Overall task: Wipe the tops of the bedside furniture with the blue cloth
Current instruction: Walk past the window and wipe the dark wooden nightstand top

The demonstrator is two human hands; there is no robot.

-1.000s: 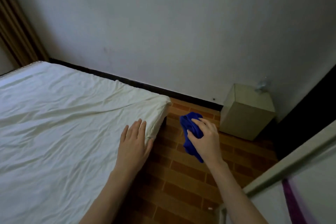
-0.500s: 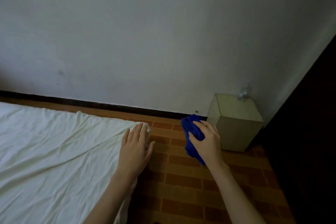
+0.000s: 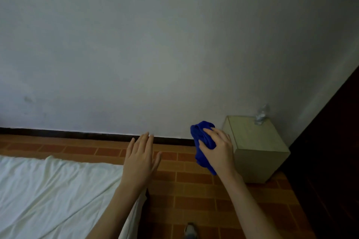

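Note:
A bunched blue cloth (image 3: 202, 137) is gripped in my right hand (image 3: 219, 149), held in the air just left of a pale boxy bedside cabinet (image 3: 254, 137) that stands against the wall at the right. A small clear bottle (image 3: 261, 115) sits on the cabinet's far corner. The cloth is not touching the cabinet top. My left hand (image 3: 140, 159) hovers flat with fingers apart, over the corner of the bed and the floor, holding nothing.
The bed with its white sheet (image 3: 54, 190) fills the lower left. Brown brick-pattern floor (image 3: 194, 196) lies between bed and cabinet. A dark doorway or furniture edge (image 3: 334, 151) rises at the right. A plain wall with a dark skirting (image 3: 77, 134) is ahead.
My view has swung right and forward, so the bed has slid to the lower left and the cabinet is closer. My left hand has lifted off the bed corner. The right hand carried the cloth nearer the cabinet.

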